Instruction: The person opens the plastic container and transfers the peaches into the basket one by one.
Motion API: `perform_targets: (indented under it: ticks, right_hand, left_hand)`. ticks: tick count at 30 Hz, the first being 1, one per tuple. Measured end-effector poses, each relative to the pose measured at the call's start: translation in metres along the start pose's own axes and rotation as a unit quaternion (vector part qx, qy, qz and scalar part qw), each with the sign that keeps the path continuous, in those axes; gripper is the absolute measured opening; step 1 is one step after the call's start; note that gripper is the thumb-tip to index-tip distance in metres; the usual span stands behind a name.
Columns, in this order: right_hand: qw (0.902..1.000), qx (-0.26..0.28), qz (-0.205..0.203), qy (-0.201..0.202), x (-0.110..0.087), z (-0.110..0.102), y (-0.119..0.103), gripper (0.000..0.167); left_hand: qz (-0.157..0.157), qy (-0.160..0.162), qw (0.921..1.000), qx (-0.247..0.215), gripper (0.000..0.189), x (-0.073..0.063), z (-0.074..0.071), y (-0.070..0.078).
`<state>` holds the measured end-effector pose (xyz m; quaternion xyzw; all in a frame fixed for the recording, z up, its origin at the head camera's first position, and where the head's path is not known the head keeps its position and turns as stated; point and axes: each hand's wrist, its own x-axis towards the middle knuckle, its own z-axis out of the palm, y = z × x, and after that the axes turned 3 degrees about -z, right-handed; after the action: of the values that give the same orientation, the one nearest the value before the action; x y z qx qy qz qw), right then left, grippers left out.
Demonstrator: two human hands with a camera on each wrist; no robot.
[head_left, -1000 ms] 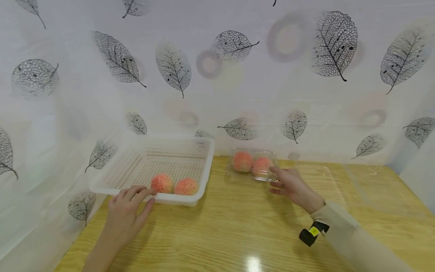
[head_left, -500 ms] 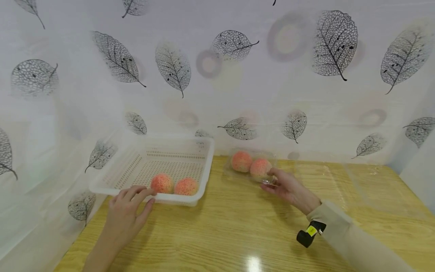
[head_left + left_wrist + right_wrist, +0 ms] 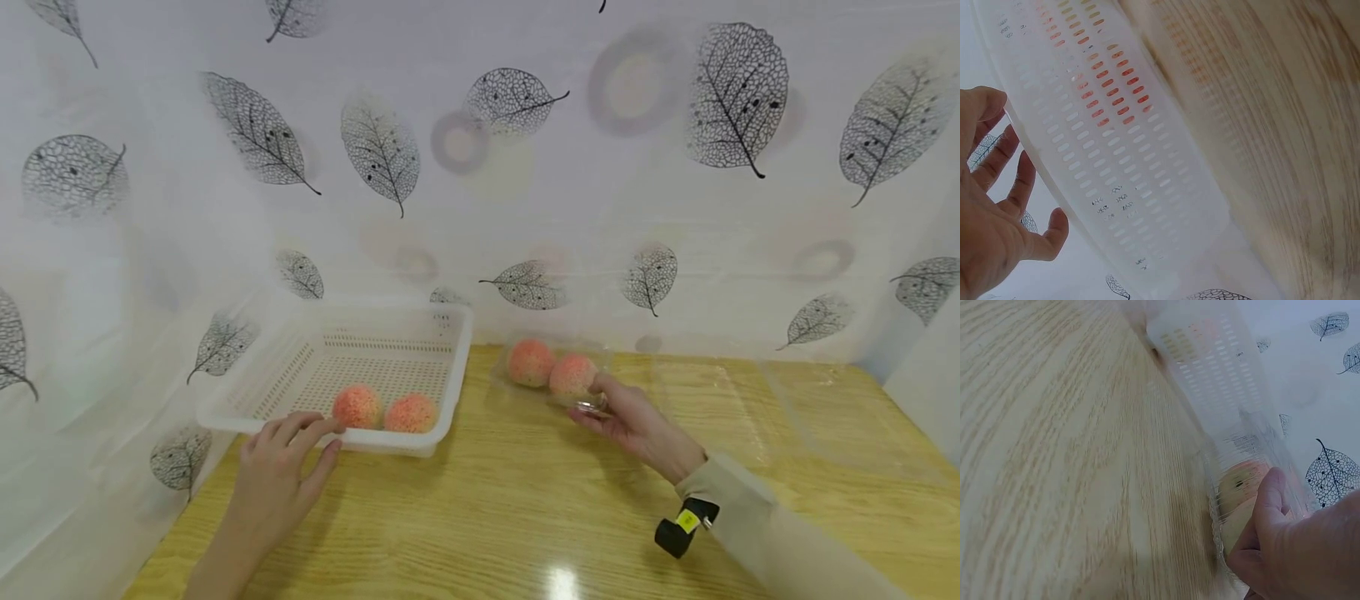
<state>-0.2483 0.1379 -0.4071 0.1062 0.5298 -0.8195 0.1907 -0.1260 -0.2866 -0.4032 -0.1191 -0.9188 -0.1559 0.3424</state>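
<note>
A clear plastic box [image 3: 504, 373] holds two pink-and-yellow peaches [image 3: 531, 363], side by side. My right hand [image 3: 637, 423] grips the box's near right corner, thumb over the edge beside the right peach [image 3: 572, 377]; the right wrist view shows the thumb and bent fingers on the clear wall. My left hand [image 3: 279, 471] rests with loosely bent fingers on the near rim of a white perforated basket [image 3: 461, 358]. Two more peaches [image 3: 357, 407] lie inside that basket near its front wall. Seen from the left wrist, the left fingers [image 3: 1022, 181] touch the rim.
More clear plastic pieces [image 3: 708, 396] lie flat on the wooden table [image 3: 480, 517] at the right. A pale curtain [image 3: 450, 217] printed with leaves hangs behind and at the left. The basket stands close to it.
My right hand has taken hold of the clear box's corner and drawn it slightly nearer and left, so it now sits a little tilted. The left hand and basket have stayed put.
</note>
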Motion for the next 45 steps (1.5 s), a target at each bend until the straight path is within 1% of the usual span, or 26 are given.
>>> perform_targets:
  ticks: [7, 11, 13, 15, 18, 25, 28, 32, 37, 42, 45]
  right_hand:
    - [0.9992, 0.009, -0.013, -0.036, -0.011, -0.003, 0.001, 0.038]
    - [0.9991, -0.002, -0.019, -0.039, -0.023, -0.006, 0.003, 0.029]
    - [0.9992, -0.008, -0.022, -0.033, -0.028, -0.008, 0.003, 0.021]
    - [0.9992, -0.014, -0.024, -0.029, -0.033, -0.009, 0.004, 0.016]
    - [0.9989, -0.029, -0.025, -0.028, -0.041, -0.011, 0.004, 0.016]
    - [0.9971, -0.067, -0.019, -0.033, -0.054, -0.018, 0.014, 0.031]
    - [0.9956, -0.084, -0.012, -0.04, -0.057, -0.02, 0.018, 0.035]
    - [0.9933, -0.102, -0.01, -0.053, -0.061, -0.023, 0.022, 0.029]
    - [0.9929, -0.102, -0.002, -0.062, -0.065, -0.028, 0.025, 0.018]
    - [0.9913, -0.107, 0.0, -0.077, -0.067, -0.033, 0.026, 0.011]
    - [0.9902, -0.116, 0.004, -0.077, -0.068, -0.035, 0.026, 0.007]
  left_hand:
    - [0.003, 0.001, 1.0, 0.001, 0.026, 0.0, 0.002, -0.001]
    - [0.007, 0.005, 1.0, 0.003, 0.026, -0.001, 0.002, -0.001]
    - [0.008, 0.006, 0.9999, 0.003, 0.027, -0.001, 0.002, -0.002]
    - [0.007, 0.006, 1.0, 0.002, 0.027, -0.001, 0.002, -0.002]
    - [0.009, 0.007, 0.9999, 0.001, 0.028, 0.0, 0.0, -0.002]
    - [0.013, 0.007, 0.9999, 0.002, 0.027, 0.0, 0.001, -0.002]
    - [0.01, 0.008, 0.9999, 0.003, 0.027, -0.001, 0.001, -0.002]
    - [0.007, 0.006, 1.0, 0.003, 0.027, -0.001, 0.001, -0.002]
    - [0.003, 0.004, 1.0, 0.001, 0.027, -0.001, 0.0, -0.002]
    - [0.007, 0.004, 1.0, 0.002, 0.027, -0.001, 0.0, -0.002]
    - [0.01, 0.003, 0.9999, 0.003, 0.027, -0.001, 0.001, -0.003]
